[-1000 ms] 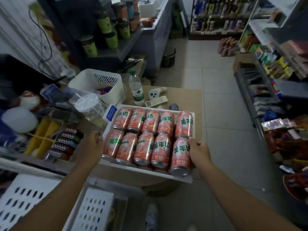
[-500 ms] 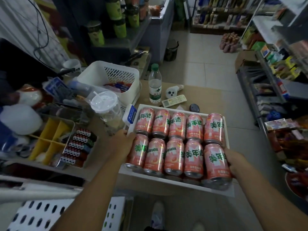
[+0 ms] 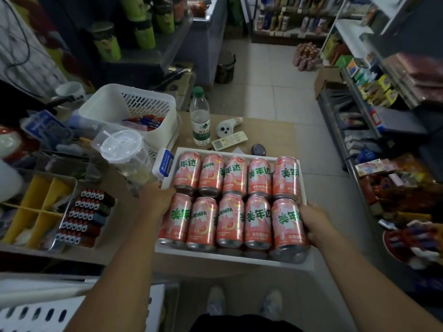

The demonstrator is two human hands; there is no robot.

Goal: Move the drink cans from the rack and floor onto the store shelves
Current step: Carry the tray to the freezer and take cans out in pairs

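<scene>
Left grip [image 3: 157,200] and right grip [image 3: 316,221] clasp rack [image 3: 215,256] of pink cans [image 3: 231,219].

views: one, head-worn, wide-angle | aim: forward and steeply down, from standing height | near field: white rack [image 3: 215,255] of cans [image 3: 231,221] close under lens, mid-frame; shoes [image 3: 217,300] at bottom edge | far field: aisle floor [image 3: 275,75] ahead, store shelves [image 3: 359,92] at right

Ten pink cans [image 3: 231,221]; one white rack [image 3: 215,257]; one water bottle [image 3: 200,118]; one remote [image 3: 229,140]; two hands [image 3: 157,200].
</scene>
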